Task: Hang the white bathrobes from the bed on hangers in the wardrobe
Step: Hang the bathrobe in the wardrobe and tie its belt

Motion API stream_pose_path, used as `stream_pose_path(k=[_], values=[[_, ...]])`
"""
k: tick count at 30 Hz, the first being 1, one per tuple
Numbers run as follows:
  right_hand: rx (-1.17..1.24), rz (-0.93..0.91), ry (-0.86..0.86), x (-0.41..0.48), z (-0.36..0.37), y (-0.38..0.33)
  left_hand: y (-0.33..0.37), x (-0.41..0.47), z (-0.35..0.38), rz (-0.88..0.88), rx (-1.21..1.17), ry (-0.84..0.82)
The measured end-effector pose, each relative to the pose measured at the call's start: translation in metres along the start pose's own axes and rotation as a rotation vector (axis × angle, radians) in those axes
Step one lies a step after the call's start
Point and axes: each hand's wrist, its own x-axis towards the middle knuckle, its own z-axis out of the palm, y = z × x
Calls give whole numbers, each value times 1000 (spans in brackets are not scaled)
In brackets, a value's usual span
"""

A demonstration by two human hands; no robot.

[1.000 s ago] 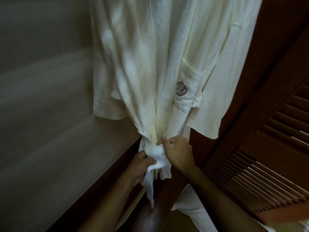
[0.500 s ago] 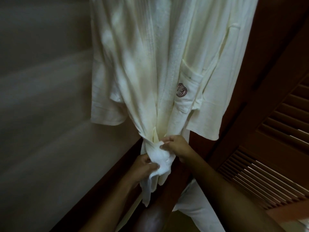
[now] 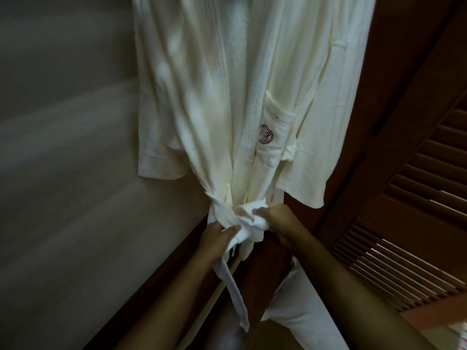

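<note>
A white bathrobe (image 3: pixel 227 97) hangs in front of me inside the wardrobe, its top and hanger out of view. A dark red logo (image 3: pixel 265 133) marks its chest pocket. The robe's white belt (image 3: pixel 242 218) is gathered round the waist in a knot. My left hand (image 3: pixel 219 238) grips one belt end, which trails down below it. My right hand (image 3: pixel 280 221) pinches the bunched belt at the knot's right side.
The pale wardrobe wall (image 3: pixel 63 173) fills the left. A dark wooden frame (image 3: pixel 394 137) and a louvred door (image 3: pixel 414 236) stand at the right. More white cloth (image 3: pixel 303 311) lies low between my forearms.
Both hands have pulled slightly apart on the belt; the knot has spread wider and the right hand has moved a little to the right.
</note>
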Motion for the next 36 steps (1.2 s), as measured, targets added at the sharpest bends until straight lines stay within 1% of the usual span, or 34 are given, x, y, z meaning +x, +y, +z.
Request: stream_pose_path(k=[1, 2, 3, 5, 6, 8, 9, 10, 11, 12, 13, 14, 15, 17, 19, 21, 23, 25, 27, 29, 30, 31, 32, 33, 34, 35, 36], values=[[201, 81, -6, 2, -6, 3, 20, -6, 5, -100, 33, -123], [329, 80, 10, 1, -14, 1, 14, -6, 4, -50, 109, -105], [425, 48, 9, -2, -22, -2, 9, 2, 2, -48, 105, -129], [514, -30, 29, -10, -32, -6, 16, 1, 6, -70, 109, -98], [534, -30, 51, -12, -37, 0, 20, 3, 6, -72, 31, -73], [637, 20, 82, -20, -48, 13, 25, 5, 2, -64, -57, -31], [669, 96, 125, -20, -52, 25, 27, 5, -3, -84, -44, -55], [631, 188, 172, -19, -55, 39, 32, 2, -6, -99, -13, -105], [502, 290, 200, -18, -57, 55, 31, 3, -7, -102, 11, -143], [322, 387, 206, -15, -58, 71, 33, 1, -9, -114, 22, -167], [134, 436, 201, -17, -57, 83, 33, 2, -11, -108, 26, -179], [-41, 439, 194, -18, -54, 96, 32, 3, -10, -101, 31, -188], [-183, 388, 188, -19, -50, 106, 31, 3, -10, -86, 43, -204], [-342, 218, 217, -24, -36, 106, 29, 2, -10, -53, 89, -225], [-434, 42, 232, -24, -16, 86, 26, 3, -11, -20, 119, -243], [-492, -95, 167, -16, 5, 67, 27, 0, -10, -27, 77, -287], [-530, -105, 30, -7, 22, 52, 31, 0, -9, -37, 60, -333], [-579, -77, -54, 1, 35, 44, 31, 5, -10, 7, 128, -347], [-610, -98, -59, 10, 41, 38, 29, 11, -17, 22, 153, -365], [-665, -156, -56, 21, 38, 36, 28, 18, -29, -13, 155, -427], [-702, -198, -40, 27, 35, 34, 26, 22, -34, 9, 210, -469], [-740, -244, -11, 34, 30, 33, 25, 26, -39, 59, 321, -479], [-779, -289, 26, 38, 24, 30, 23, 31, -42, 114, 406, -446], [-801, -334, 62, 43, 18, 29, 22, 37, -44, 152, 439, -380], [-812, -354, 101, 48, 12, 25, 23, 42, -45, 167, 426, -305], [-792, -363, 137, 54, 5, 20, 27, 50, -45, 143, 430, -233], [-756, -338, 194, 58, -5, 11, 34, 57, -45, 141, 445, -151]])
